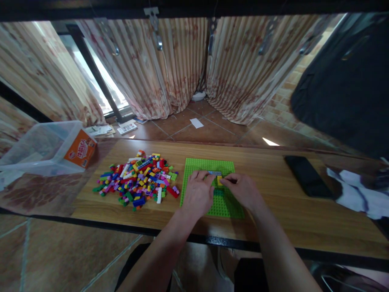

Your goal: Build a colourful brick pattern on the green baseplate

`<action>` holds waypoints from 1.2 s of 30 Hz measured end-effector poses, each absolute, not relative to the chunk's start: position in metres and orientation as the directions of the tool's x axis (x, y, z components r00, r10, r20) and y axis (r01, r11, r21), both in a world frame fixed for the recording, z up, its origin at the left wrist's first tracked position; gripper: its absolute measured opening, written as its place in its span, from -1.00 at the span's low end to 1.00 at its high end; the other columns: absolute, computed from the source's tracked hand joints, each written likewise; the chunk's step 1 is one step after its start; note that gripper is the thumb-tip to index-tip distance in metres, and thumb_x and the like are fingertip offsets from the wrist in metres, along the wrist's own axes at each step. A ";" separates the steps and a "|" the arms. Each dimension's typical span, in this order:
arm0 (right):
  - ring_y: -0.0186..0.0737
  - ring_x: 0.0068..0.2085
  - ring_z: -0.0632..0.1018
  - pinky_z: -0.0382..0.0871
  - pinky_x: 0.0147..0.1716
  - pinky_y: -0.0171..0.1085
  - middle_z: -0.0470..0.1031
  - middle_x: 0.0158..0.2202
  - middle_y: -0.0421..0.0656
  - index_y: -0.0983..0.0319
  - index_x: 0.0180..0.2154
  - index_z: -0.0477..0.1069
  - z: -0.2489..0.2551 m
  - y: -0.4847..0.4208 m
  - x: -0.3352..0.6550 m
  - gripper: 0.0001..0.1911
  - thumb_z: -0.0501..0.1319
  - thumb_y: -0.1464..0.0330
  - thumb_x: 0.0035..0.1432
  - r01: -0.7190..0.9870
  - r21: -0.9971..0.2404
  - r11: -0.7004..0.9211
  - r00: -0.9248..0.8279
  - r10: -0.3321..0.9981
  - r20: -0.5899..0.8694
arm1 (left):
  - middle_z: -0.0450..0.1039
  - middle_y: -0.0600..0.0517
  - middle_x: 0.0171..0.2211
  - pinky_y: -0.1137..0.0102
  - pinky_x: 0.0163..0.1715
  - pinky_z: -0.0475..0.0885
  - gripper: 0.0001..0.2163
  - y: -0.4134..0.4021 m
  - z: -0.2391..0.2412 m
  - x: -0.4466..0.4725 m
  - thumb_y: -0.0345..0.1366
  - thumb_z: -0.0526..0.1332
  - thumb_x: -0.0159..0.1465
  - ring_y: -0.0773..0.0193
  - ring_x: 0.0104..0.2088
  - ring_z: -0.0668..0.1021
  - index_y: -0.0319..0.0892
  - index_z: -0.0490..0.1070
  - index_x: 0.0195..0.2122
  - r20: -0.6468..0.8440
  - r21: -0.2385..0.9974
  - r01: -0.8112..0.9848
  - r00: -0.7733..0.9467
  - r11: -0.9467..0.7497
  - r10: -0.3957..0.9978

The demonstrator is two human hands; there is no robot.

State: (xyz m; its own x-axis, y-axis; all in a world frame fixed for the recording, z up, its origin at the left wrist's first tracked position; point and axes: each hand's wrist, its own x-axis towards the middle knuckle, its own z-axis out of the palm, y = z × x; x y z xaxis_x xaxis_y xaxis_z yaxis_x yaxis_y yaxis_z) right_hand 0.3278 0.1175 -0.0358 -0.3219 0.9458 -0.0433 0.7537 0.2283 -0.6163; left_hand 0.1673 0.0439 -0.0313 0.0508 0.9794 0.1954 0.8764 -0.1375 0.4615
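A green studded baseplate (pixel 190 164) lies on the wooden table in front of me. My right hand (pixel 241 186) comes in from the right, thumb and forefinger pinched at a yellow toy brick (pixel 219 181) over the plate's middle. My left hand (pixel 199 192) rests across the left half of the plate, palm down, fingers bent but apart, its fingertips beside the bricks. Just beyond the yellow brick is a grey-blue brick (pixel 216 173), partly covered by my fingers. A dark green brick (pixel 218 192) sits on the plate nearer to me.
Left of the baseplate spreads a heap of mixed toy bricks (pixel 136 178). A clear plastic tub (pixel 39 142) with an orange label stands at the far left. To the right lie a black phone (pixel 307 176) and crumpled white paper (pixel 352 194). The table's dark front edge (pixel 219 241) runs below my forearms.
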 end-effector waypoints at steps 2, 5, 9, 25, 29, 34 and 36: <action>-0.18 -0.39 0.57 0.28 -0.38 -0.24 0.64 -0.41 -0.16 0.15 -0.39 0.61 -0.036 0.118 0.326 -0.72 0.19 0.16 0.15 0.757 -0.613 0.226 -0.312 0.949 -0.035 | 0.40 -0.11 0.04 0.09 0.11 0.33 -0.70 0.044 -0.033 0.168 -0.41 0.14 0.29 0.03 0.05 0.38 -0.19 0.42 0.05 0.206 0.454 0.878 0.061 -0.151 0.977; -0.17 -0.39 0.58 0.29 -0.38 -0.24 0.64 -0.41 -0.15 0.14 -0.40 0.61 -0.038 0.119 0.325 -0.72 0.20 0.16 0.15 0.764 -0.606 0.220 -0.297 0.955 -0.027 | 0.39 -0.10 0.06 0.09 0.10 0.34 -0.70 0.044 -0.034 0.168 -0.40 0.12 0.31 0.03 0.06 0.37 -0.16 0.43 0.05 0.200 0.441 0.884 0.075 -0.158 0.977; -0.15 -0.37 0.59 0.31 -0.38 -0.24 0.64 -0.41 -0.15 0.14 -0.41 0.62 -0.039 0.120 0.325 -0.75 0.22 0.17 0.14 0.772 -0.606 0.193 -0.278 0.959 -0.048 | 0.38 -0.10 0.08 0.09 0.09 0.34 -0.66 0.042 -0.034 0.170 -0.37 0.12 0.32 0.02 0.07 0.37 -0.13 0.39 0.12 0.162 0.422 0.894 0.091 -0.153 0.983; -0.18 -0.41 0.58 0.33 -0.42 -0.26 0.63 -0.47 -0.15 0.15 -0.46 0.59 -0.049 0.119 0.322 -0.72 0.21 0.16 0.13 0.736 -0.651 0.184 -0.239 0.971 0.004 | 0.29 -0.22 0.21 -0.13 0.15 0.19 -0.60 0.035 -0.038 0.188 -0.32 0.02 0.39 -0.11 0.17 0.32 -0.21 0.25 0.24 0.046 0.286 0.954 0.076 -0.086 0.996; -0.18 -0.40 0.58 0.31 -0.42 -0.26 0.62 -0.47 -0.14 0.15 -0.47 0.58 -0.048 0.118 0.321 -0.73 0.22 0.17 0.13 0.739 -0.651 0.172 -0.245 0.969 -0.023 | 0.27 -0.23 0.22 -0.17 0.17 0.18 -0.60 0.034 -0.038 0.189 -0.33 0.01 0.40 -0.11 0.19 0.32 -0.18 0.25 0.25 0.029 0.277 0.959 0.058 -0.064 0.998; -0.20 -0.42 0.56 0.28 -0.45 -0.28 0.61 -0.47 -0.17 0.14 -0.48 0.60 -0.046 0.128 0.324 -0.76 0.25 0.17 0.07 0.750 -0.646 0.142 -0.255 0.963 -0.084 | 0.29 -0.22 0.20 -0.21 0.18 0.15 -0.61 0.037 -0.036 0.188 -0.32 0.03 0.40 -0.10 0.17 0.34 -0.19 0.25 0.24 0.007 0.295 0.953 0.061 -0.060 0.998; -0.21 -0.44 0.55 0.24 -0.49 -0.28 0.60 -0.50 -0.18 0.14 -0.48 0.61 -0.046 0.132 0.324 -0.76 0.27 0.15 0.04 0.760 -0.635 0.136 -0.258 0.960 -0.104 | 0.29 -0.21 0.19 -0.24 0.18 0.13 -0.60 0.038 -0.035 0.188 -0.34 0.04 0.38 -0.10 0.17 0.34 -0.19 0.26 0.24 0.002 0.303 0.951 0.064 -0.061 0.998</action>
